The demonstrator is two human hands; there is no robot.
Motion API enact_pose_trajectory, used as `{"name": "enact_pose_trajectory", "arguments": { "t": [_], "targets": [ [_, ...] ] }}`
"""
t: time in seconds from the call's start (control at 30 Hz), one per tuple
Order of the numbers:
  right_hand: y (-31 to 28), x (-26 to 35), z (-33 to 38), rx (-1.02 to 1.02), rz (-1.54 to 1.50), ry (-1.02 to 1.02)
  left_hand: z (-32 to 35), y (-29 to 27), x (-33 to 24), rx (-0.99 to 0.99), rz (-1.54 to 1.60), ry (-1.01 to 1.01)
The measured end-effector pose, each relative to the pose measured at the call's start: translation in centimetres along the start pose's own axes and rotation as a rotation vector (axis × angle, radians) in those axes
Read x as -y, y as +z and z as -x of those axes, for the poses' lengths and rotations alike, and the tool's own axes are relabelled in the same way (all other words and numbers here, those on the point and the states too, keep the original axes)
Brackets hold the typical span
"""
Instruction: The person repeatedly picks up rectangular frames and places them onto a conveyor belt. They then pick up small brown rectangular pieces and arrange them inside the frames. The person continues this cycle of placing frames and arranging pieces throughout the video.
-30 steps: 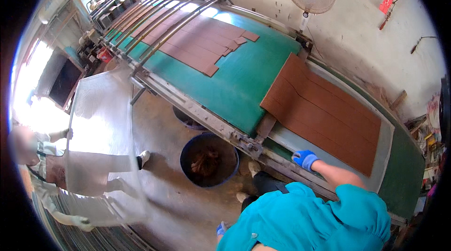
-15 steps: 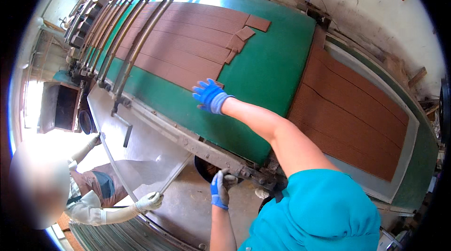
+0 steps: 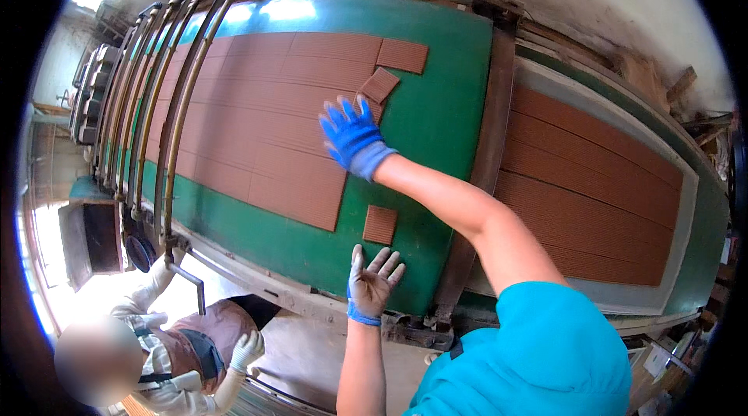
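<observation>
Brown ribbed strips (image 3: 273,112) lie side by side on a green belt (image 3: 436,135). My right hand (image 3: 354,138), in a blue glove, hovers over or touches their ragged near-right end with fingers spread. Part of a small piece (image 3: 371,109) shows beyond its fingertips. My left hand (image 3: 372,282), in a grey-palmed glove, is open, palm upward, at the belt's near edge. Just past its fingertips lies a loose square ribbed piece (image 3: 380,225). Farther off are a tilted square piece (image 3: 379,86) and a short rectangular one (image 3: 403,55). Neither hand visibly holds anything.
Metal rods (image 3: 199,65) cross above the belt on the left. To the right, past a dark crossbar (image 3: 485,135), wide brown ribbed strips (image 3: 584,190) rest on a pale board (image 3: 678,237). A gloved co-worker (image 3: 206,346) stands at the lower left.
My right hand has moved farther across the belt. My left hand has risen from beside the frame, palm up. A square piece now lies apart nearby. The co-worker's flat panel has left view.
</observation>
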State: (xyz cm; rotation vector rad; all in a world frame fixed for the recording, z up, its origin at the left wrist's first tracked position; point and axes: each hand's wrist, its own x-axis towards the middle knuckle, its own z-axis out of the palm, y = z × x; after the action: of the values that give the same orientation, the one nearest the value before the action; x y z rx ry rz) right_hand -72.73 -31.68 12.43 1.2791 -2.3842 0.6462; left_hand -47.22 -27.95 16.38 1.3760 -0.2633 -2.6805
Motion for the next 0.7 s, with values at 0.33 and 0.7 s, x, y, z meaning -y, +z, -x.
{"name": "enact_pose_trajectory", "arguments": {
  "t": [0.33,0.7],
  "targets": [
    [-4.0,-9.0,6.3,0.247,0.062,0.098,-3.9,2.7,2.5,0.043,-0.264,-0.025],
    [-4.4,-17.5,1.6,0.265,-0.019,0.448,-6.3,5.7,3.4,0.14,-0.514,-0.218]
  ]
}}
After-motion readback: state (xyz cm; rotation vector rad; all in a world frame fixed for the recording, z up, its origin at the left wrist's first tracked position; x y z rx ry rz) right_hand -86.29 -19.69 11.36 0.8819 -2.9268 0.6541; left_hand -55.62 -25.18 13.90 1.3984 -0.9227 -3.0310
